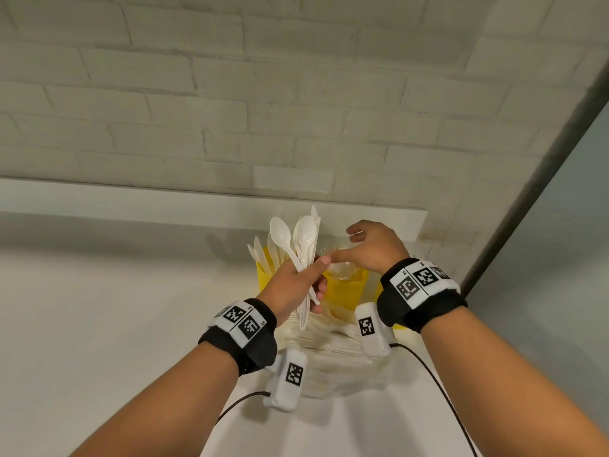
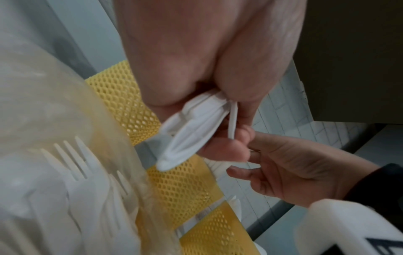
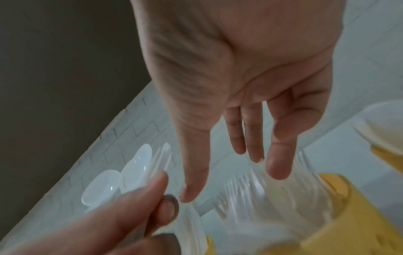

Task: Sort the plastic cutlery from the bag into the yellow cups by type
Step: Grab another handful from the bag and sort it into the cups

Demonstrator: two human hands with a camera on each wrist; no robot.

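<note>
Fingers of the left hand [image 1: 293, 288] clench a bundle of white spoons [image 1: 304, 239], bowls up, likely gathered to drop together. Beside it, the right hand [image 1: 375, 247] hovers released and empty above the yellow cups [image 1: 346, 291]; forks, seemingly bagged [image 2: 72, 165], lie below.

Left hand [image 2: 209, 57] grips bundle of white spoon handles [image 2: 191, 131]. Right hand [image 2: 301, 176] just beside it, fingers loose, holding nothing. Yellow mesh cups [image 2: 183, 189] below; clear bag [image 2: 54, 103] with white forks [image 2: 76, 165] at left.
</note>
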